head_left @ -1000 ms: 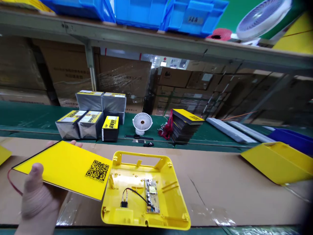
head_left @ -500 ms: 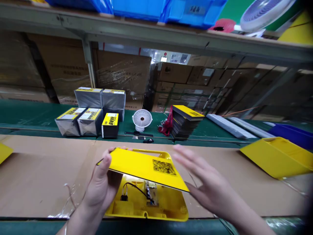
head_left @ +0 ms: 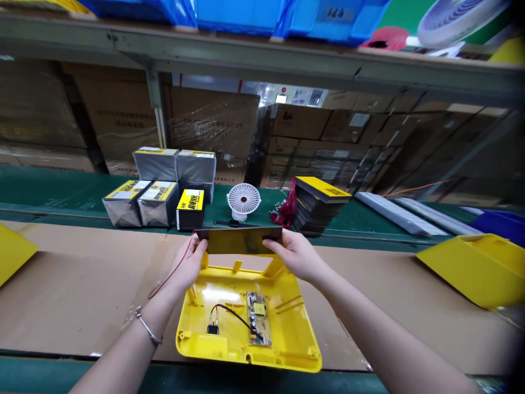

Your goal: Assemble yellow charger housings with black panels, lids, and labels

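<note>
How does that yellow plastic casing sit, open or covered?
Open: the circuit board shows inside the yellow casing; left hand and right hand hold the dark panel near its far rim.

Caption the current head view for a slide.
Left hand and right hand grip a dark-faced panel by the far side of an open yellow housing containing a circuit board.

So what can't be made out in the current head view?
Head view:
Dark panel: far face, turned away.
Left hand and right hand: most fingers, hidden behind the panel.
Circuit board: markings, too small.
Upper-right white fan: top, cut off by the top edge.
</note>
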Motion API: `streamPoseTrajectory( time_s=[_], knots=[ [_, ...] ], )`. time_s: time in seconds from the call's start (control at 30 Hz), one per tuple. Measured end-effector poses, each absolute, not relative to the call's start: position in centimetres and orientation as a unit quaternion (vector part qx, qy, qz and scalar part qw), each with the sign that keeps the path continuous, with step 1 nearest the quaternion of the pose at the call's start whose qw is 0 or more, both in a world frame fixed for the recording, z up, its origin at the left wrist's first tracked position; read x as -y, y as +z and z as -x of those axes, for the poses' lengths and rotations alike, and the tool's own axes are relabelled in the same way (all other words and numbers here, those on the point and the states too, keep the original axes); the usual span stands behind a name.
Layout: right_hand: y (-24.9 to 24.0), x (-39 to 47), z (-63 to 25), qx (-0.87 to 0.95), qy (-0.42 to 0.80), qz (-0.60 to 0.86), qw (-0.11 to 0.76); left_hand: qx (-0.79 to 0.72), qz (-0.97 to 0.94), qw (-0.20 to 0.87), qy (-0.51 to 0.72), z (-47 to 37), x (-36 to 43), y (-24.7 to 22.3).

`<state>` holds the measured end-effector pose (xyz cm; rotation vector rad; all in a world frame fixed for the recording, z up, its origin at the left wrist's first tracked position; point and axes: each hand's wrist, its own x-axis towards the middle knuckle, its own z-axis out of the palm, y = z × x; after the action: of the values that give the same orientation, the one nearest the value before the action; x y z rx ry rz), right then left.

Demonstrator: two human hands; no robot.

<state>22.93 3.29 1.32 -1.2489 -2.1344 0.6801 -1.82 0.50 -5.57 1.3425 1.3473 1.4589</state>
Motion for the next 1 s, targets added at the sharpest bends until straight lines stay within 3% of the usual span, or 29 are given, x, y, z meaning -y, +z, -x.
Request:
streamPoseTrajectory(
  time_s=[0.27, 0.4, 0.5, 0.67, 1.0],
  knots=[
    [0.4, -3.9, -25.7, 0.799, 0.241, 0.523, 0.174, -0.540, -0.613, 0.270, 0.510, 2.1, 0.8, -4.2],
    [0.6, -2.5, -23.7, 0.841, 0.017, 0.482, 0.247, -0.550, -0.631, 0.241, 0.492, 1.5, 1.1, -4.0],
    [-0.1, -1.5, -20.9, 0.891, -0.158, 0.382, 0.187, -0.541, -0.643, 0.241, 0.486, 0.9, 1.4, -4.0],
    [-1.6, -1.8, -18.5, 0.924, -0.108, 0.367, 0.022, -0.540, -0.628, 0.262, 0.495, 0.5, 1.4, -4.8],
    [0.7, -3.2, -17.8, 0.881, -0.067, 0.467, 0.020, -0.538, -0.587, 0.306, 0.521, 0.6, 1.0, -5.2]
  ],
)
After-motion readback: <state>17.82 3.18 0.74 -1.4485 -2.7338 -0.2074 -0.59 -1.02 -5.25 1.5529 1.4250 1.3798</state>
